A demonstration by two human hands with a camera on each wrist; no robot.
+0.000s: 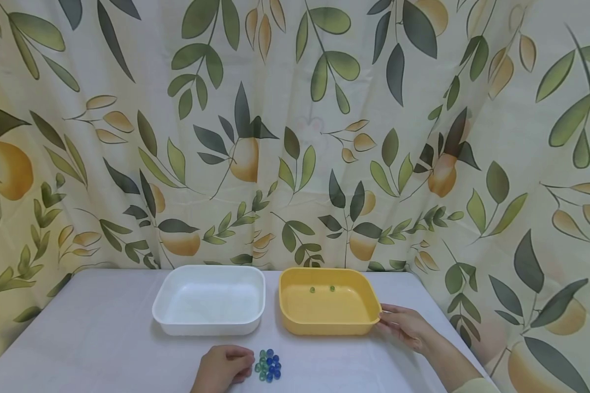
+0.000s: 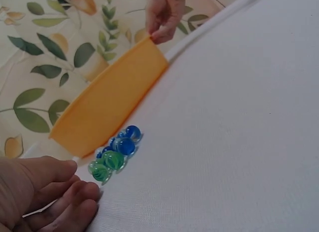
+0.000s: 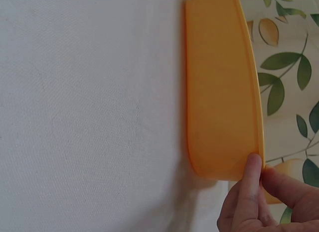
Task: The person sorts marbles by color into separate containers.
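Left hand (image 1: pixel 223 365): fingers bent, thumb held slightly apart from them; fingertips placed just beside the marble cluster, contact cannot be told.
Right hand (image 1: pixel 405 326): thumb and fingers clamped on the rim of the yellow tray (image 1: pixel 324 329), at its near right corner; one finger laid along the outer wall.
Green marbles (image 1: pixel 263 361): grouped on the side nearest the left fingertips; glassy, round, swirls seen inside.
Blue marbles (image 1: pixel 276 367): packed against the green ones, farther from those fingers; glossy, round, some deep blue.
Yellow tray: smooth, plastic-looking, rounded corners, thin rim; two small greenish marbles (image 1: pixel 312 290) contained, set apart near the far wall.
White tray (image 1: pixel 206 329): placed left of the yellow one, slight gap; similar rounded shape, smooth.
Tablecloth (image 1: pixel 103 327): white, fine weave.
Curtain (image 1: pixel 295 164): draped behind, leaf-and-fruit print.
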